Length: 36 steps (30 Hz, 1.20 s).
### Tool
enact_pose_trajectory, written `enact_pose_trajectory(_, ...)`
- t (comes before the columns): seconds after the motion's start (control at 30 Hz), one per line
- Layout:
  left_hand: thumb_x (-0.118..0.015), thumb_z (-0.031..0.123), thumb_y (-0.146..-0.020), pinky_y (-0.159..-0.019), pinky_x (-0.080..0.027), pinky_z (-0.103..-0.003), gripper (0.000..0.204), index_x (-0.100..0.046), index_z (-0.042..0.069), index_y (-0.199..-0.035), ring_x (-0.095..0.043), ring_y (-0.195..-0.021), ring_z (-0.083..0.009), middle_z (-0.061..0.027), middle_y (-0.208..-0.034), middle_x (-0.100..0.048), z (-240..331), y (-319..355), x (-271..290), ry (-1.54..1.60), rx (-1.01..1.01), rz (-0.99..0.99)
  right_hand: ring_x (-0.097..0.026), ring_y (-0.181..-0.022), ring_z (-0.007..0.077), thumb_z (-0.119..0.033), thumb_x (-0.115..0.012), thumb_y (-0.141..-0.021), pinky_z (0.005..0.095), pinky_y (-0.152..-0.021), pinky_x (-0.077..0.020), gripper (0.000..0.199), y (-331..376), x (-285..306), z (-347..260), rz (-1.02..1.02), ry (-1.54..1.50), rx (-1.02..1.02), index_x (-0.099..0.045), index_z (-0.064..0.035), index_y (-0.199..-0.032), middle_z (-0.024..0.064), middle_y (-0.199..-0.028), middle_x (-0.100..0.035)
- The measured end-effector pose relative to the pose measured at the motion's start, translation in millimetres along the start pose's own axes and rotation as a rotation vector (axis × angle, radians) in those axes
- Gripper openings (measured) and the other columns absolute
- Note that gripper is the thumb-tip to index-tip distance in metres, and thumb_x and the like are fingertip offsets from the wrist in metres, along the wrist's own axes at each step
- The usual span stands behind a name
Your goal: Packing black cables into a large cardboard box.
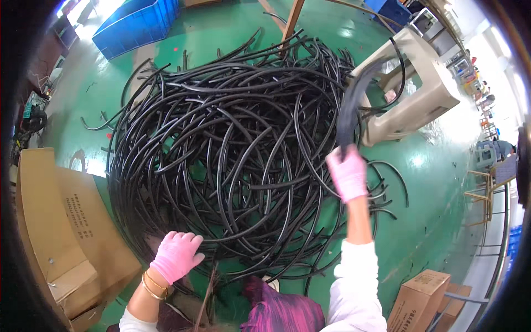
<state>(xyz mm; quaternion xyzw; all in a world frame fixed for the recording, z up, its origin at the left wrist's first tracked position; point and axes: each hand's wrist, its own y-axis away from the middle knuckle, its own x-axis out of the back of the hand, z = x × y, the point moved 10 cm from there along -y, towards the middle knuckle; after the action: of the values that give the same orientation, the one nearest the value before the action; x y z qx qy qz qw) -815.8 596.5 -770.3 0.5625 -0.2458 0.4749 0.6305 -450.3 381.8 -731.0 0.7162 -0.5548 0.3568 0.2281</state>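
Observation:
A large tangled heap of black rubber hoses [243, 127], cut in curved lengths, spreads over the floor in front of me. My right hand [348, 172], in a pink glove, is closed around a bundle of hoses [349, 113] raised at the heap's right side. The bundle is blurred by motion and arcs up towards the stool. At the heap's near left edge is my left hand [176, 255], also gloved in pink, palm down over the hoses. Its thumb stands apart from the bent fingers, and no hose shows clearly in its grasp.
A beige plastic stool [412, 88] lies tipped on its side against the heap's right. Cardboard boxes stand at left [83, 221] and lower right [420, 299]. A blue crate [135, 30] sits at the far left; a wooden post [293, 22] rises behind the heap.

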Motion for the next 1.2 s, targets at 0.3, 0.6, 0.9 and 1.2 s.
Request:
enact_pose_trajectory(0.3, -0.064, 0.038, -0.084, -0.094, -0.044, -0.041, 0.042, -0.062, 0.009, -0.115, -0.062, -0.103, -0.0282, -0.0096, -0.109, -0.066, -19, -1, -23, -0.015, 0.039, 0.014, -0.059, -0.108, 0.0376, -0.034, -0.073, -0.069, 0.043, -0.095, -0.0495, 0.054, -2, -112, 82, -0.522, 0.469, 0.015, -0.062, 0.0026, -0.108, 0.0238, -0.115, -0.059)
enact_pose_trajectory(0.6, -0.066, 0.033, -0.083, -0.091, -0.048, -0.042, 0.039, -0.064, 0.007, -0.111, -0.064, -0.099, -0.0303, -0.0111, -0.104, -0.068, 5, -38, 1, 0.121, -0.003, 0.059, -0.064, -0.09, 0.042, -0.023, -0.064, -0.079, 0.0477, -0.083, -0.0514, 0.035, -1, -104, 81, -0.262, 0.186, -0.024, -0.059, 0.0001, -0.104, 0.0251, -0.092, -0.066)
enact_pose_trajectory(0.9, -0.064, 0.01, -0.08, -0.11, -0.035, -0.045, 0.057, -0.047, 0.002, -0.134, -0.044, -0.13, -0.035, -0.0199, -0.139, -0.047, 73, -269, 233, -0.096, -0.296, 0.966, -0.05, -0.047, 0.0103, 0.004, -0.058, -0.086, 0.0246, -0.044, -0.038, 0.012, 45, 81, 63, 0.317, -0.711, -0.289, -0.054, -0.0035, -0.094, 0.0028, -0.068, -0.053)
enact_pose_trajectory(1.2, -0.067, 0.027, -0.085, -0.097, -0.044, -0.047, 0.047, -0.056, 0.008, -0.127, -0.06, -0.107, -0.0355, -0.0177, -0.115, -0.06, -9, -427, 200, 0.048, -0.047, 0.531, -0.05, -0.048, 0.0159, 0.002, -0.06, -0.083, 0.0282, -0.05, -0.0438, 0.017, 85, 73, 55, 0.291, -0.801, -0.209, -0.054, 0.0018, -0.098, 0.0069, -0.06, -0.053)
